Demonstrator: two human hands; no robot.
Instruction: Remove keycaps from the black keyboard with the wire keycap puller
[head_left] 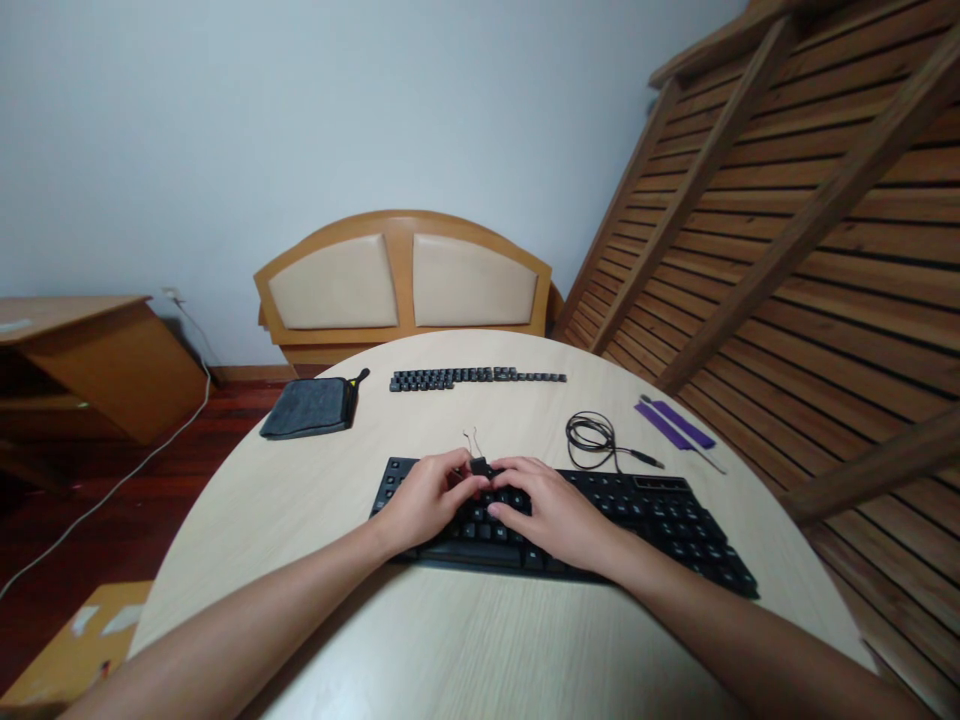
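Note:
My left hand (pixel 429 497) is closed over the left part of a black computer keyboard (pixel 480 556). Between its fingertips is a small black keycap puller (pixel 480 466), with two thin wire ends sticking up and away from me. From the other side, my right hand (pixel 551 503) reaches over the keys, its upper fingers bent against the black puller. Its thumb is lower and apart, above the keys. My fingers hide part of the puller and the keys beneath. Beyond my hands, rows of loose black keycaps (pixel 442 379) lie lined up on the round table (pixel 300 520).
A dark zip pouch (pixel 309 408) lies at the table's left. To the right are a coiled black USB cable (pixel 592 440), purple strips (pixel 675 424) and a thin metal tool (pixel 697 452). A headboard (pixel 405 280) and a slatted wooden frame (pixel 810 220) stand behind.

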